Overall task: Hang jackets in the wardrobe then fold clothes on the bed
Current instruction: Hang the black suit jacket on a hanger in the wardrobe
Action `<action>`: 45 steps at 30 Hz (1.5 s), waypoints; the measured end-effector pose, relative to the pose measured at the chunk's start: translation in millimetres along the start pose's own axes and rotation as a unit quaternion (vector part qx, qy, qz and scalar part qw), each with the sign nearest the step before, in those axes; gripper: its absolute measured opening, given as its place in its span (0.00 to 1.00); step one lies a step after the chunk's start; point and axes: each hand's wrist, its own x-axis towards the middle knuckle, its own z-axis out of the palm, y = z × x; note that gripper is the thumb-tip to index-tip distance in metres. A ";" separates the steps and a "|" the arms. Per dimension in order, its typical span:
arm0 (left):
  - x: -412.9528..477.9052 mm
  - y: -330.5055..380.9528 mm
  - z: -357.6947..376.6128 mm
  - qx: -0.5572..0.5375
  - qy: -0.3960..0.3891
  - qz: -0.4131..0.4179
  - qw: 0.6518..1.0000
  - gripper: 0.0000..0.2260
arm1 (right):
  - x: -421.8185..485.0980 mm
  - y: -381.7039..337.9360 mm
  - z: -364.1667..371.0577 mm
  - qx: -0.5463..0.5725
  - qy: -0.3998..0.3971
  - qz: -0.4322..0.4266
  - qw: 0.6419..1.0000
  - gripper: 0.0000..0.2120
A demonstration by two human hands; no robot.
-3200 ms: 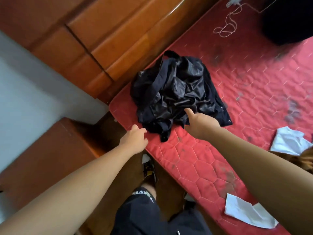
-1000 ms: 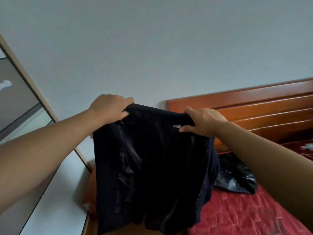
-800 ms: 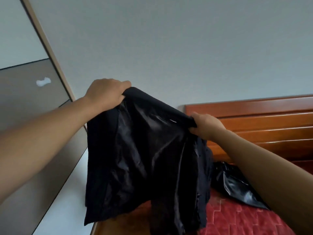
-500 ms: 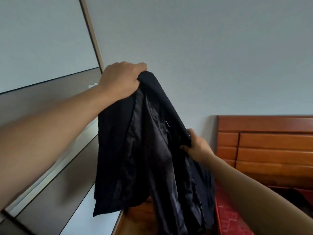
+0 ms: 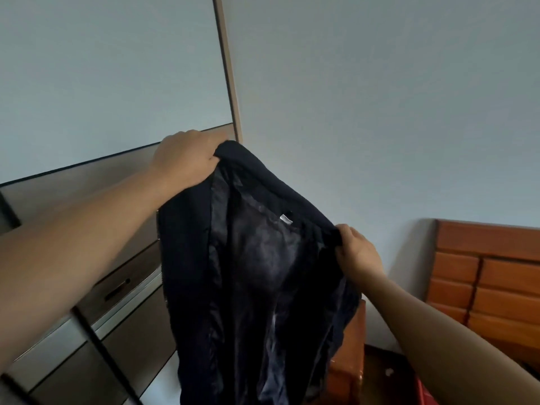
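Dark navy jacket (image 5: 257,273) hangs in mid-air btwn both hands, clear of the bed, in front of the wardrobe (image 5: 117,83), which fills the view from 8 to 11 o'clock. At the jacket's 11 o'clock the left hand (image 5: 187,159) has its fingers curled tight over one end of the collar. At its 3 o'clock, lower down, the right hand (image 5: 358,252) pinches the other end w/ thumb & fingers. Both are clamped on cloth, neither slack. Prob reason for the hold: two grips spread along the neckline keep the jacket open w/ the shiny lining (image 5: 263,258) facing the person, so the shoulders can be found & lined up for a hanger. The left end rides higher, so the collar slopes down toward 4 o'clock & the body drapes to 6 o'clock. A small white label (image 5: 285,219) just under the collar, approx midway btwn the hands, marks the neck centre. A recessed handle (image 5: 117,289) shows on a wardrobe door at the jacket's 9 o'clock; can't tell if any door is open. No hanger in view, so I'd judge the hanging step is only at the carry stage. Wooden headboard (image 5: 491,273) at 3–4 o'clock, wooden bedside cabinet (image 5: 347,361) partly behind the hem at 5 o'clock, sliver of red mattress (image 5: 426,393) beside it. Count: 1 jacket, 2 hands, 1 label, 1 handle seen, 1 headboard, 1 cabinet, 0 hangers
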 end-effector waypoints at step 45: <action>-178.8 -48.4 -108.5 -0.134 0.023 -0.559 0.818 0.13 | 90.9 -237.1 -100.9 0.032 -0.132 -0.166 0.977 0.08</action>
